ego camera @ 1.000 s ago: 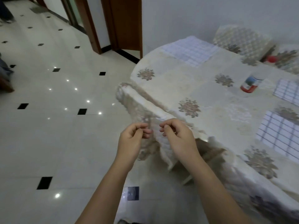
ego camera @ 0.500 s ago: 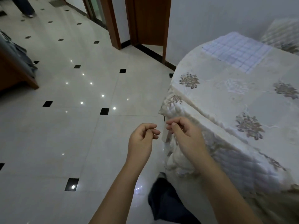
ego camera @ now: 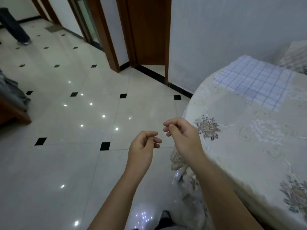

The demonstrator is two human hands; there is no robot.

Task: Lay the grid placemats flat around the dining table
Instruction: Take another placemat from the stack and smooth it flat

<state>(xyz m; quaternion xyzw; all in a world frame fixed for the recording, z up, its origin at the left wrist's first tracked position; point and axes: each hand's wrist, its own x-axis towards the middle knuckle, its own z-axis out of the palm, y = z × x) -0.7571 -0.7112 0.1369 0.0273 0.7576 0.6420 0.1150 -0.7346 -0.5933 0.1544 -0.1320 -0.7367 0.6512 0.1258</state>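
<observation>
One white placemat with a blue grid (ego camera: 254,82) lies flat near the far edge of the round dining table (ego camera: 240,146), which wears a cream floral cloth. My left hand (ego camera: 142,146) hovers over the floor just left of the table edge, fingers curled against the thumb with nothing in them. My right hand (ego camera: 182,136) is beside it at the table's rim, pinched the same way and holding nothing. The two hands are a short gap apart.
A cream quilted chair cover (ego camera: 187,180) hangs under the table edge below my right arm; another covered chair (ego camera: 295,58) stands at the far right. Glossy tiled floor (ego camera: 74,146) stretches left. Wooden furniture (ego camera: 11,112), door frames (ego camera: 109,39) and a person's leg (ego camera: 15,29) lie further off.
My hands have let go of the quilted chair cover and lifted away from it. My view has swung left, so the bottle and the nearer placemats have left the frame.
</observation>
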